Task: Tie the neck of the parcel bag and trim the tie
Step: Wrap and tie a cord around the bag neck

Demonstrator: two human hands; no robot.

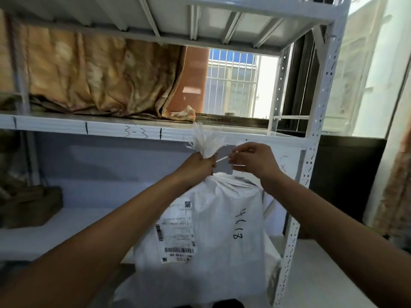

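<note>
A white woven parcel bag (222, 230) stands upright in front of me, with a shipping label and the handwritten number 4618 on its side. Its gathered neck (208, 143) fans out in a frayed tuft above my left hand (198, 164), which is clenched around the neck. A thin white tie (222, 158) runs from the neck to my right hand (251, 158). The right hand pinches the tie's free end between thumb and fingers, just right of the neck. The tie looks pulled taut between the two hands.
A white metal rack surrounds the bag: a shelf edge (111, 130) marked 3-3 lies just behind my hands, and a perforated upright (311, 163) stands at the right. A tan cloth (100, 81) lies on the upper shelf. A brown bundle (29, 205) sits at the lower left.
</note>
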